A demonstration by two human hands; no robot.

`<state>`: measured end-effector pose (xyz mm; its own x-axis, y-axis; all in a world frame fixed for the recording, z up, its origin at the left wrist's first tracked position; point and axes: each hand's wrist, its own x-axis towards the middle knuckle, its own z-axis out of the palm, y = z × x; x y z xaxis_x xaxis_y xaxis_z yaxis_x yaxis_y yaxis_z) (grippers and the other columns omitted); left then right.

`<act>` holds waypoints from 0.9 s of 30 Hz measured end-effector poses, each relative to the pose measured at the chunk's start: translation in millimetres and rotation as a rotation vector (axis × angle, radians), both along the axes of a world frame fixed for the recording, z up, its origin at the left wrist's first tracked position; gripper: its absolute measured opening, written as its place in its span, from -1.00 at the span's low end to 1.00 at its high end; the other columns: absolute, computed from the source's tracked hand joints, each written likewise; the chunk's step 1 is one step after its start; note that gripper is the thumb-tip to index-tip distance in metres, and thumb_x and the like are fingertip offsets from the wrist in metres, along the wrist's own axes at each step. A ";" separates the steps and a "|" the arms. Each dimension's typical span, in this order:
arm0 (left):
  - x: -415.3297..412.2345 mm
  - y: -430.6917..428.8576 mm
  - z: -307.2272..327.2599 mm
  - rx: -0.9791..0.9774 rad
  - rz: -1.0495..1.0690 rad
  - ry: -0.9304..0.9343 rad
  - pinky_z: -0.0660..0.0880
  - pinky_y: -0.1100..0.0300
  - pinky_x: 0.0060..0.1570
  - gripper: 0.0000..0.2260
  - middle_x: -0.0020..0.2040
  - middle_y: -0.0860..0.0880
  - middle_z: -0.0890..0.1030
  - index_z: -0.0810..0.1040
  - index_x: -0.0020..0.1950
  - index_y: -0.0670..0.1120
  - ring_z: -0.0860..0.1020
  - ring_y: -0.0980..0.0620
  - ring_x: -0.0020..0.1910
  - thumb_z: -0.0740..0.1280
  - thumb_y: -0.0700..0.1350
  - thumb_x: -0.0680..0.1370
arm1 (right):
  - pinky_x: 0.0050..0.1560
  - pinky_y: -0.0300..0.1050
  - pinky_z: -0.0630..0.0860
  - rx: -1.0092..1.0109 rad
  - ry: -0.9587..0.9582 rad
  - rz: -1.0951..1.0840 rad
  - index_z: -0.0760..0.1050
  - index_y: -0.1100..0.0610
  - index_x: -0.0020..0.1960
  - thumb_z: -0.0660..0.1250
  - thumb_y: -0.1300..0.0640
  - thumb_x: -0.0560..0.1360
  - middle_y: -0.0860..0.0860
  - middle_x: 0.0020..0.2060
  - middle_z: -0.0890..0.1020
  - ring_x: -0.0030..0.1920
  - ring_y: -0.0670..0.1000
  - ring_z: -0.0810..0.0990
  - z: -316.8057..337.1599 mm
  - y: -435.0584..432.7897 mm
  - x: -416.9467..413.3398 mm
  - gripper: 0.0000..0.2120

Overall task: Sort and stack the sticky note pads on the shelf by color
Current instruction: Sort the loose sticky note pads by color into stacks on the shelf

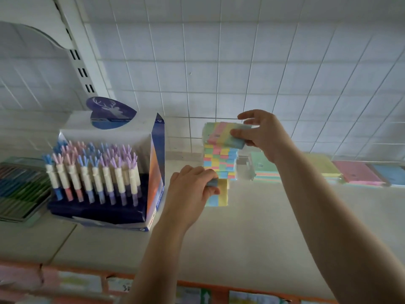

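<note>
Right hand pinches a striped pad by its end, just above the stack on the shelf. Left hand grips another pad at the stack's foot. Light, wrapped, probably slippery; hold the edges. No print legible.

The scene is dim and flat, with a cool grey-blue cast over the tiled wall. Soft, diffuse light gives faint shadows on the shelf and no hard glare. Wide-angle distortion bends the tile lines outward toward the edges and corners. Detail is soft throughout, and the lower edge and the left side are the most blurred.
</note>
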<state>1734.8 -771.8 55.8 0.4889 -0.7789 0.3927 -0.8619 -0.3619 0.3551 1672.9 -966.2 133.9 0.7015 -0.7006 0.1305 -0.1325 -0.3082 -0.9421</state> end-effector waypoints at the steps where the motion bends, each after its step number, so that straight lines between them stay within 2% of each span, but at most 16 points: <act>1: 0.5 0.6 -0.5 0.001 -0.001 0.005 0.35 0.11 -0.05 -0.84 0.02 0.13 0.60 0.54 0.09 0.04 0.44 0.03 0.00 0.33 0.01 0.53 | -0.05 -0.05 0.61 -0.049 0.009 -0.035 0.55 0.05 0.04 0.57 0.13 0.28 0.04 0.08 0.52 -0.11 0.05 0.58 -2.0 0.2 0.7 -0.63; 4: 1.0 2.5 -0.9 -0.005 -0.002 0.011 0.33 0.12 -0.06 -0.85 0.01 0.13 0.60 0.54 0.08 0.04 0.44 0.03 0.00 0.33 -0.01 0.52 | -0.14 -0.12 0.49 -0.149 0.020 -0.089 0.55 0.01 0.00 0.59 0.05 0.24 0.00 0.08 0.57 -0.08 0.05 0.57 -6.8 3.1 -0.8 -0.62; 7: 1.8 5.1 -1.5 -0.022 0.003 0.024 0.36 0.10 -0.07 -0.84 -0.03 0.13 0.59 0.55 0.08 0.03 0.44 0.02 -0.01 0.35 -0.02 0.51 | -0.27 -0.18 0.48 -0.139 0.005 -0.040 0.56 -0.03 0.04 0.60 0.04 0.22 0.07 -0.07 0.65 -0.13 0.07 0.62 -10.7 9.3 -5.7 -0.58; 12: 2.9 9.7 0.2 -0.025 0.002 0.025 0.38 0.08 -0.08 -0.81 -0.07 0.12 0.58 0.55 0.12 0.04 0.44 0.02 -0.03 0.36 -0.02 0.51 | -0.03 -0.16 0.56 -0.211 -0.005 0.028 0.56 0.00 0.13 0.60 0.09 0.22 -0.03 0.01 0.62 -0.04 0.02 0.61 -25.0 11.7 -7.4 -0.50; 14: 2.5 10.7 1.4 -0.027 -0.001 0.013 0.38 0.09 -0.10 -0.81 -0.08 0.10 0.58 0.55 0.11 0.03 0.45 0.01 -0.03 0.36 -0.01 0.51 | 0.04 -0.15 0.55 -0.252 -0.021 0.029 0.56 0.00 0.12 0.58 0.10 0.25 -0.05 0.06 0.60 0.02 0.01 0.60 -30.8 9.0 -4.9 -0.54; 16: 1.5 11.5 1.9 -0.029 -0.002 0.013 0.38 0.08 -0.11 -0.82 -0.08 0.09 0.59 0.56 0.10 0.03 0.46 0.00 -0.04 0.37 -0.01 0.51 | 0.12 -0.18 0.51 -0.278 -0.039 0.025 0.58 -0.06 0.07 0.57 0.10 0.27 -0.07 0.21 0.52 0.11 -0.02 0.58 -34.8 7.6 -2.7 -0.61; 18: 0.9 12.3 1.9 -0.029 0.000 0.011 0.38 0.09 -0.12 -0.83 -0.08 0.10 0.59 0.56 0.09 0.04 0.46 -0.01 -0.04 0.37 -0.01 0.51 | 0.19 -0.14 0.50 -0.273 -0.042 0.024 0.59 -0.14 0.01 0.57 0.08 0.28 -0.03 0.36 0.42 0.17 -0.05 0.55 -37.8 6.6 -1.4 -0.65; 22: 0.9 14.2 2.4 -0.029 0.009 0.008 0.37 0.08 -0.12 -0.82 -0.09 0.08 0.59 0.57 0.10 0.04 0.47 -0.02 -0.04 0.38 -0.01 0.50 | 0.27 -0.05 0.47 -0.251 -0.061 0.023 0.60 -0.18 -0.01 0.57 0.05 0.27 0.06 0.40 0.38 0.21 -0.11 0.54 -43.0 6.4 -0.4 -0.67; 24: 0.4 14.6 3.0 -0.023 0.008 0.008 0.36 0.09 -0.12 -0.82 -0.09 0.07 0.59 0.57 0.09 0.04 0.46 -0.02 -0.04 0.37 -0.01 0.51 | 0.29 -0.13 0.44 -0.228 -0.084 0.036 0.62 -0.10 0.06 0.56 0.09 0.29 0.11 0.40 0.38 0.25 -0.19 0.48 -46.5 6.6 0.3 -0.64; 27: -1.4 14.4 4.2 -0.016 0.009 0.004 0.32 0.11 -0.14 -0.84 -0.10 0.07 0.58 0.56 0.08 0.04 0.46 -0.02 -0.05 0.36 0.00 0.51 | 0.31 -0.24 0.36 -0.204 -0.092 0.059 0.59 -0.03 0.16 0.52 0.10 0.34 0.05 0.41 0.37 0.25 -0.23 0.44 -51.3 4.6 2.3 -0.61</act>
